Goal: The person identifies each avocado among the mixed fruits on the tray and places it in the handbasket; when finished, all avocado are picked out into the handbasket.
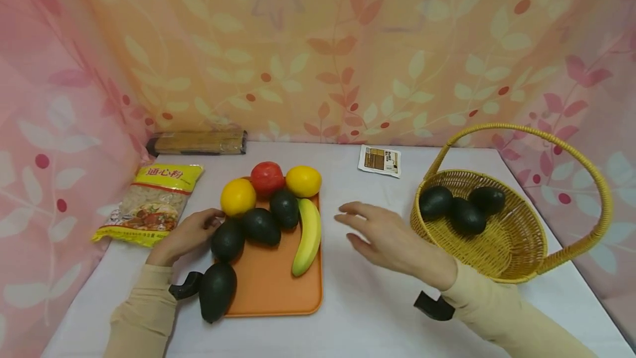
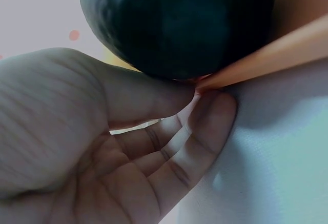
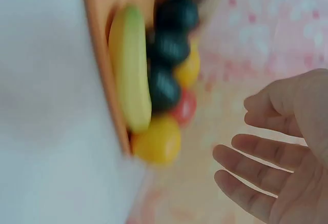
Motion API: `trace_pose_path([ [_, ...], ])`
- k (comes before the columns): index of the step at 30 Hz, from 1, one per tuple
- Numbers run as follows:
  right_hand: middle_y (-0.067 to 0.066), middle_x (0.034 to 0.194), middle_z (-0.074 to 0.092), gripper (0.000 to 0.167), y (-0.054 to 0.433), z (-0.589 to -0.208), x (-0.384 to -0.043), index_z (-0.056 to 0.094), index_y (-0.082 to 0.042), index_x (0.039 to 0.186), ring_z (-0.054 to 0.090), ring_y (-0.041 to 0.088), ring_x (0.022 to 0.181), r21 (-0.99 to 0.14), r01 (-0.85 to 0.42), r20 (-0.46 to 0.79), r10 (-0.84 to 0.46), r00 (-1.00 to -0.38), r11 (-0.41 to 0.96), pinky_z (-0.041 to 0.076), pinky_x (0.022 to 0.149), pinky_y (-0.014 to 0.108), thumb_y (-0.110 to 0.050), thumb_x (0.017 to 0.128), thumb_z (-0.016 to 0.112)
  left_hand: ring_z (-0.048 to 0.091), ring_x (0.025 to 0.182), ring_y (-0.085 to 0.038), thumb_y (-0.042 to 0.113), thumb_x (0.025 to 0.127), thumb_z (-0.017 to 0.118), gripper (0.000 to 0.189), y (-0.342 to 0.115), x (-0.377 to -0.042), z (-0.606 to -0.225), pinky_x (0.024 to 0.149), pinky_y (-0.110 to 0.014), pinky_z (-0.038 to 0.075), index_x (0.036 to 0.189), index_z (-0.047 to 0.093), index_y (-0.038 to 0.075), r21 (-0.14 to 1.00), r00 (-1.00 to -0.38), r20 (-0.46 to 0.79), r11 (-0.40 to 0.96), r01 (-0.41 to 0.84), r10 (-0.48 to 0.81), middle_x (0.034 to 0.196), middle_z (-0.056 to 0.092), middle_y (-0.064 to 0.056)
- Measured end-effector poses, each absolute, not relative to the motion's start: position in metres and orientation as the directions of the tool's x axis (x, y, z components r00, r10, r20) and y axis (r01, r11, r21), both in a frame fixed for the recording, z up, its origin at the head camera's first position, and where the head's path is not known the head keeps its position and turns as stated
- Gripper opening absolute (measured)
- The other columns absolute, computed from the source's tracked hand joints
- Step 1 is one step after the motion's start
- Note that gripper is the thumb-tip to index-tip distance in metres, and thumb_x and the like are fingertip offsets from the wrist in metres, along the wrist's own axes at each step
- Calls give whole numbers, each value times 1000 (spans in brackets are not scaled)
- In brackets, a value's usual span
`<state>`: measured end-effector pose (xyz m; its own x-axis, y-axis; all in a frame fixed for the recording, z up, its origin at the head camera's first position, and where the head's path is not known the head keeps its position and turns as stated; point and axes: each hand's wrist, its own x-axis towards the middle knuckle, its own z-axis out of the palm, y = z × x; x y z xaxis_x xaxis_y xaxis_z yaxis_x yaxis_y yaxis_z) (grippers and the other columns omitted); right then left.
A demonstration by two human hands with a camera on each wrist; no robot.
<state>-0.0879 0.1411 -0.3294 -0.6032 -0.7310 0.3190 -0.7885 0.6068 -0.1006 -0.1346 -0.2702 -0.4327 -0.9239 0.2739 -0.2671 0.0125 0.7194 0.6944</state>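
Observation:
My left hand [image 1: 191,233] pinches the left rim of an orange tray [image 1: 278,297] between thumb and fingers; the left wrist view shows the tray edge [image 2: 287,55] between them, under a dark avocado [image 2: 179,24]. Several dark avocados, one of them [image 1: 217,291] over the tray's front left edge, lie with a banana [image 1: 309,236], two yellow fruits [image 1: 238,197] and a red fruit [image 1: 267,179]. My right hand [image 1: 382,236] hovers between tray and basket, fingers spread and holding nothing; in the right wrist view its palm [image 3: 297,167] shows bare.
A yellow wicker basket [image 1: 539,242] with a tall handle stands at right, three dark avocados [image 1: 467,216] inside. A pasta bag [image 1: 154,203] lies left of the tray, a brown flat bundle [image 1: 199,142] behind it. A small white packet [image 1: 380,161] lies at the back.

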Motion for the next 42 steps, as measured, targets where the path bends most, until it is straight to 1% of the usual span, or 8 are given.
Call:
trace_pose_path([
  [5,10,117,67,34,194,-321,-101,69,-9,114,69,24,95,-95,-670,384,-594,-707,736,57,76,40,-10,81,75,56,95,-26,9,96,52,41,-271,-133,-432,87,-45,49,134,50,-6,695,-923,-274,719,3,269,110,64,-19],
  [9,10,112,67,30,229,-318,-110,70,-8,112,67,24,86,-104,-565,402,-485,-777,818,55,67,41,-7,82,71,56,98,-26,9,97,51,40,-270,-133,-436,90,-46,49,134,50,-5,700,-929,-266,714,-3,257,113,64,-19],
  [12,12,109,66,28,253,-316,-118,69,-6,111,65,27,84,-109,-486,399,-410,-820,867,53,66,45,-6,83,68,56,99,-26,9,97,51,39,-271,-132,-437,90,-45,49,134,51,-4,706,-934,-258,708,-9,246,113,64,-18],
  [16,19,110,63,31,280,-317,-128,67,-2,114,64,35,91,-109,-407,346,-349,-871,907,51,74,52,-5,83,65,55,97,-26,8,96,51,38,-272,-131,-439,87,-40,49,132,53,-3,715,-938,-250,699,-11,241,111,63,-17],
  [20,26,123,58,41,296,-323,-136,61,0,124,58,44,109,-115,-373,193,-347,-918,921,46,89,60,-9,85,67,55,96,-25,7,96,52,37,-274,-131,-440,86,-38,49,131,54,-3,722,-939,-247,692,-12,241,110,63,-17],
  [24,29,135,50,48,299,-329,-140,55,0,132,49,50,122,-106,-384,37,-382,-923,917,39,100,63,-13,87,68,55,97,-25,7,96,52,37,-274,-132,-440,86,-38,49,132,53,-3,726,-937,-253,687,-20,240,111,63,-17],
  [35,32,134,51,52,298,-342,-152,55,2,132,47,54,123,-84,-476,-193,-483,-854,875,39,99,64,-18,86,71,59,101,-26,8,96,53,39,-272,-131,-440,92,-48,51,133,52,-3,731,-934,-267,682,-36,238,118,63,-21],
  [42,27,125,58,44,299,-340,-156,65,-3,122,54,49,115,-1,-517,-182,-508,-842,856,41,96,62,-16,81,76,59,104,-27,10,97,52,39,-272,-130,-439,94,-49,50,134,51,-2,731,-932,-280,680,-52,230,120,63,-21],
])
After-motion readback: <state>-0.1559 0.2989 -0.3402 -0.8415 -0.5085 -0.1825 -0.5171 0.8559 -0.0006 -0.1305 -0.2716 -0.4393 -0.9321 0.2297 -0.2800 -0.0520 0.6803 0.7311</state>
